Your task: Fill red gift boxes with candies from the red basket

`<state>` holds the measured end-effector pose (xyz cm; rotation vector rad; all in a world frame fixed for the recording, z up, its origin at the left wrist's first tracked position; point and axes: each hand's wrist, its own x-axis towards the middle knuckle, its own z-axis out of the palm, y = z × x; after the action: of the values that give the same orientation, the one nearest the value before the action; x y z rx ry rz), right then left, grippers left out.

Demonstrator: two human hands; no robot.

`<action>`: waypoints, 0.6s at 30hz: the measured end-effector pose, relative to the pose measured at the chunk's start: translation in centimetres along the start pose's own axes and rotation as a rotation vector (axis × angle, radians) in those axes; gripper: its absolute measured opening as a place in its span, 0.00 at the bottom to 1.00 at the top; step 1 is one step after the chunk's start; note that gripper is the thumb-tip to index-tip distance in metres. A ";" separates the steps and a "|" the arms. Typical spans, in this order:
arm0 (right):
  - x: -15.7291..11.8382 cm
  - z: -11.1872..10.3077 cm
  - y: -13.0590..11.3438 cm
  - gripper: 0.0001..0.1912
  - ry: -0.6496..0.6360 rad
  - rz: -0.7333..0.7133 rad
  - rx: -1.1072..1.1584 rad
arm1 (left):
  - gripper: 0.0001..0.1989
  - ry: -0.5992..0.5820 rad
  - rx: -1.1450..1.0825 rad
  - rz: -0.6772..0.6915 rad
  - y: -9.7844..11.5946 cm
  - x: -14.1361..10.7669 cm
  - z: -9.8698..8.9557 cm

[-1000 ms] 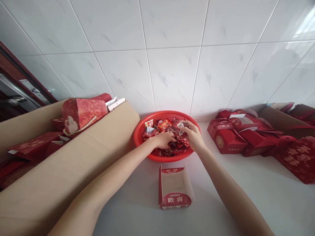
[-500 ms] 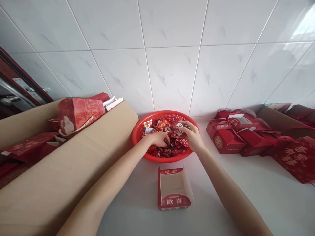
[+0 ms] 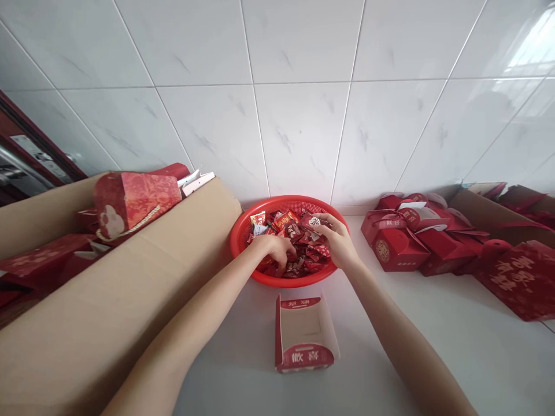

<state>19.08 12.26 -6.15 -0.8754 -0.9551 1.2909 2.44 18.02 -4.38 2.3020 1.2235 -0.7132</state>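
A red plastic basket (image 3: pixel 284 282) holds many small wrapped candies (image 3: pixel 293 231) against the tiled wall. My left hand (image 3: pixel 281 249) reaches down among the candies, its thumb and fingers spread apart with nothing visible between them. At the basket's right side my right hand (image 3: pixel 339 238) pinches a dark red candy packet (image 3: pixel 313 222) with a white round mark. In front of the basket an open red and white paper box (image 3: pixel 307 357) lies on the counter, its inside bare.
On the left stands a long cardboard box (image 3: pixel 143 271) with red gift boxes (image 3: pixel 150 196) in it. Folded red boxes (image 3: pixel 401 249) are piled on the right, beside another cardboard box (image 3: pixel 472 211). Tiled wall runs behind.
The fingers of my left hand have spread apart among the candies. My right hand keeps its hold on the packet. The whole view has shifted slightly.
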 end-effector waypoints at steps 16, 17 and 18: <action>0.0 0.0 -0.1 0.18 -0.016 0.002 -0.033 | 0.27 0.527 -0.187 0.002 -2.7 -0.7 0.5; 0.0 0.0 -0.1 0.18 -0.016 0.002 -0.033 | 0.25 0.530 -0.215 0.049 -2.5 -1.0 0.5; -0.1 0.0 -0.1 0.18 -0.016 0.002 -0.033 | 0.24 0.501 -0.237 0.087 -2.3 -1.4 0.5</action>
<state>19.14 12.20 -6.06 -0.8931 -0.9908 1.2888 -0.31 18.04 -4.17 2.3824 1.3158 0.0528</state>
